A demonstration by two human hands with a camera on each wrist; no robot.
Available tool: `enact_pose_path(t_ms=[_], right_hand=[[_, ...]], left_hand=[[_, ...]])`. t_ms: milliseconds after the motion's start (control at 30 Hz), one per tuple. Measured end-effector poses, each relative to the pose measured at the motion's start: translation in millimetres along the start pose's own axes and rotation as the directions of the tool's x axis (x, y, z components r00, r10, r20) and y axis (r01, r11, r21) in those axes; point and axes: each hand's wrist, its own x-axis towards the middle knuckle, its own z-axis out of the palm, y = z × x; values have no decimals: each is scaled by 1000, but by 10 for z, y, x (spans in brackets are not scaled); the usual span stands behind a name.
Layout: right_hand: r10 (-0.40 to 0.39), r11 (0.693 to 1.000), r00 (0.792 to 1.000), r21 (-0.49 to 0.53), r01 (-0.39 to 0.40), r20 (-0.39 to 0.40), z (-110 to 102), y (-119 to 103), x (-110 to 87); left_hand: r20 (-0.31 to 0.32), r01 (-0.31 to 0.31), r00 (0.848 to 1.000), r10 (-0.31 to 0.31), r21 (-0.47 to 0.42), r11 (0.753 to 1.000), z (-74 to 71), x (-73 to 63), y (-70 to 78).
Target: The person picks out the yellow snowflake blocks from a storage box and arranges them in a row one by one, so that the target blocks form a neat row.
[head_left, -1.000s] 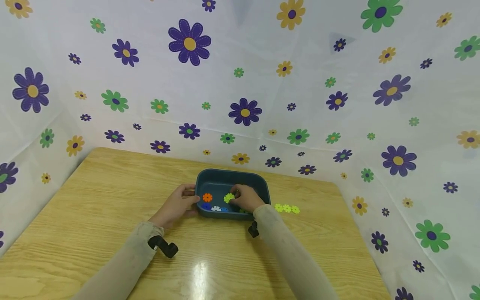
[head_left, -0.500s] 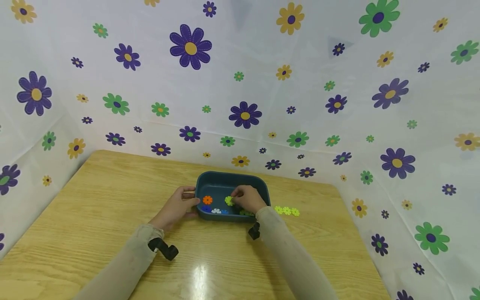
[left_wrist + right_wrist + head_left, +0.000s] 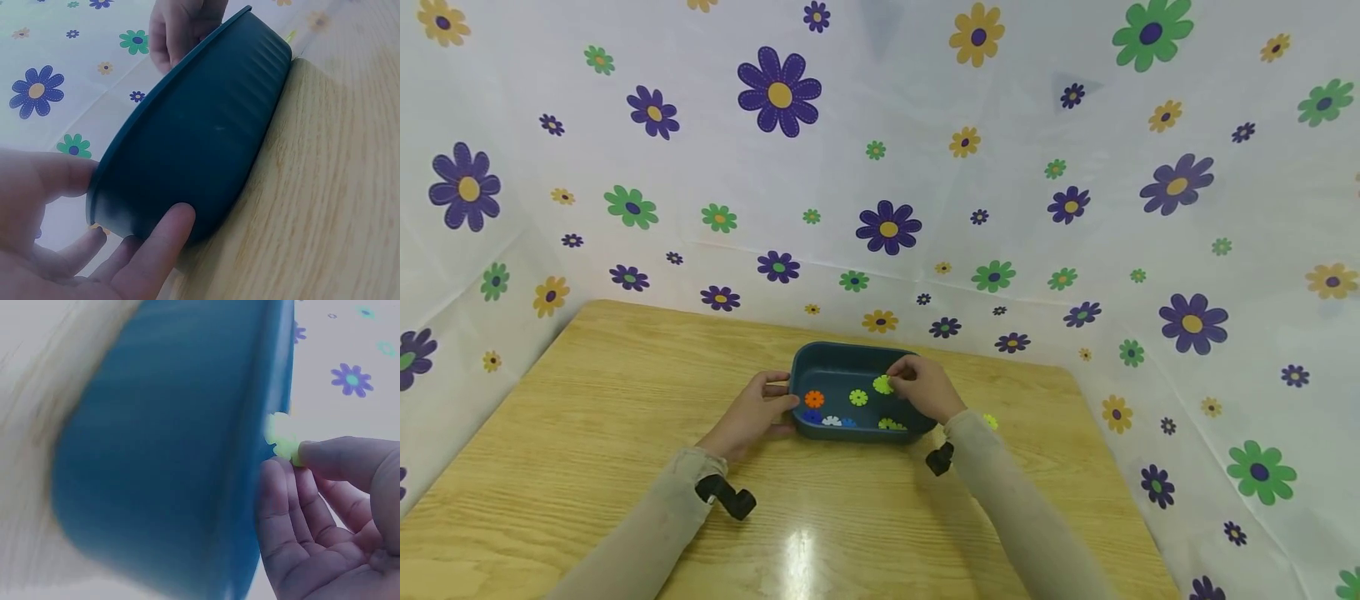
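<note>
My left hand (image 3: 752, 418) holds the left end of a dark blue-green plastic bin (image 3: 842, 434). In the left wrist view, fingertips (image 3: 181, 215) touch the bin's outer wall (image 3: 187, 131) and rim. My right hand (image 3: 928, 390) pinches a yellow-green snowflake disc (image 3: 882, 384) between thumb and fingers, above the bin's right part. That disc (image 3: 284, 439) shows beside the rim in the right wrist view. Inside the bin lie another yellow-green disc (image 3: 858, 397), an orange disc (image 3: 814, 399), a dark blue one (image 3: 812, 416), a white one (image 3: 832, 421) and a lighter blue one (image 3: 848, 422).
More yellow-green pieces (image 3: 891, 424) lie by the bin's front wall inside. A yellow disc (image 3: 991, 421) shows on the wooden table (image 3: 700, 375) right of the bin, partly behind my right sleeve (image 3: 1000, 475). A flower-printed sheet (image 3: 715, 150) surrounds the table.
The right hand has lifted and moved right with a yellow-green disc, leaving another in the bin. Its sleeve now covers most of the yellow row on the table. The left hand stays put.
</note>
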Motion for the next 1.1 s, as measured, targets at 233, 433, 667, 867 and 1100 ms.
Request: enact_pose_path(t_ms=[233, 433, 667, 867, 1100], right_hand=[[87, 996, 996, 22, -86, -16, -395, 178, -128], [145, 986, 989, 83, -142, -31, -693, 485, -233], [253, 960, 960, 154, -234, -118, -953, 937, -425], [335, 938, 926, 156, -310, -173, -1081, 1363, -582], [397, 916, 907, 124, -382, -142, -1098, 1698, -663]], left_hand=[[1, 5, 1000, -5, -2, 1000, 3, -22, 24], [-3, 6, 1000, -6, 3, 1000, 0, -9, 9], [-1, 15, 1000, -15, -2, 1000, 5, -10, 7], [-1, 5, 1000, -5, -1, 1000, -4, 4, 13], [-3, 10, 1000, -10, 3, 1000, 16, 1, 26]])
